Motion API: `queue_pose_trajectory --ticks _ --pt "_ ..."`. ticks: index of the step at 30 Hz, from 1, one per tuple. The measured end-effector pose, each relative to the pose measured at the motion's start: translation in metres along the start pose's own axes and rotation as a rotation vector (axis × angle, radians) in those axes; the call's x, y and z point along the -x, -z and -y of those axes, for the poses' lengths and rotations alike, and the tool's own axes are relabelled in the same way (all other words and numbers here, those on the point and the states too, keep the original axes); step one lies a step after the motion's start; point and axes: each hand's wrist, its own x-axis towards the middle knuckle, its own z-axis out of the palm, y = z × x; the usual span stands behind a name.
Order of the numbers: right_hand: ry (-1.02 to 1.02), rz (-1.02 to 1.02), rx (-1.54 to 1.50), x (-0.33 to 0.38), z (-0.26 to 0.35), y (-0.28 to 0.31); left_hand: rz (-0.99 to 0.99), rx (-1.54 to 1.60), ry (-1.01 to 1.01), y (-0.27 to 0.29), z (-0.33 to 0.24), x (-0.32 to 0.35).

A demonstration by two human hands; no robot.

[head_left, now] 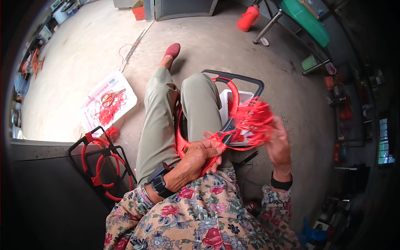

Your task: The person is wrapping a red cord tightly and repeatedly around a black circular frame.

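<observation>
A black ring (228, 128), partly wound with red cord, is in my lap inside a black rectangular frame (246, 79). My left hand (203, 156) is closed around the near part of the ring, where tight red wrapping shows beside the fingers. Out to the right, my right hand (278, 139) grips a loose bundle of red cord (253, 118), slightly smeared by motion. Strands run from that bundle back to the ring near my left fingers. The bundle hides some of the right fingertips.
At left, a white tray (130, 95) holds tangled red cord and orange-handled scissors (109, 98). Nearby lie black frames with red-wrapped rings (84, 156). A white box (225, 100) stands beyond my knee. Farther right are a red thermos (248, 18) and a green-topped stool (306, 23).
</observation>
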Motion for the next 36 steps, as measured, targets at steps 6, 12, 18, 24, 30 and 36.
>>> queue_pose_trajectory --ticks 6,12,18,24,30,36 --pt "0.090 0.005 -0.398 -0.022 0.008 -0.003 -0.007 -0.028 -0.008 0.002 0.002 0.000" --pt "0.017 0.058 -0.873 0.008 0.046 0.028 0.034 0.012 -0.021 0.003 0.000 0.000" --pt "-0.096 -0.561 -0.145 0.064 0.060 0.093 0.022 0.047 -0.012 0.003 0.001 0.000" --pt "-0.432 -0.536 -0.176 0.095 -0.030 0.097 0.016 0.113 -0.039 0.005 0.001 -0.006" --pt "-0.423 -0.448 -0.439 0.054 -0.057 0.004 -0.004 0.066 0.034 0.001 0.000 -0.002" --pt "-0.351 -0.360 -0.267 0.052 -0.072 -0.056 -0.054 0.120 -0.012 -0.001 0.006 -0.005"
